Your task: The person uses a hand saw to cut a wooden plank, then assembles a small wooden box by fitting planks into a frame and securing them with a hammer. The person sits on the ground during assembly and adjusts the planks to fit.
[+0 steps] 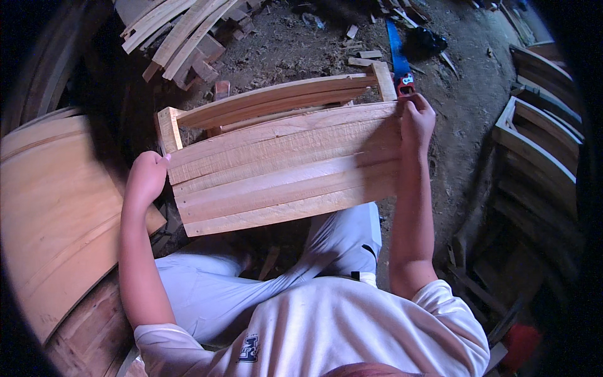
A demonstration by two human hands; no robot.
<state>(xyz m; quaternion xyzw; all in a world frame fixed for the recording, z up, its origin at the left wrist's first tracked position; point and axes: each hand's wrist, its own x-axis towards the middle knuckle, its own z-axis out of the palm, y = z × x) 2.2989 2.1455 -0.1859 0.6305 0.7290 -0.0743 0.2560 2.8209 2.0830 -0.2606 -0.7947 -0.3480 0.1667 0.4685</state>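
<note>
A pale wooden crate (282,166) is held tilted over my lap, its slatted side facing up. My left hand (147,176) is closed on the crate's left end, thumb at the edge of the slats. At the upper right corner, my right hand (418,119) grips the other end, fingers bent. A corner post (168,129) stands out on the left and another post (384,81) on the right, with far-side slats between them. Just past my right hand lies what looks like a handsaw, with a blue blade (396,47) and a red-and-black handle (405,85).
Long wood strips (182,31) are piled at the far left, with short offcuts beside them. A large plywood sheet (56,207) leans at my left. Several wooden crates (543,135) are stacked on the right. Wood scraps (370,56) litter the dirt floor (465,144) ahead.
</note>
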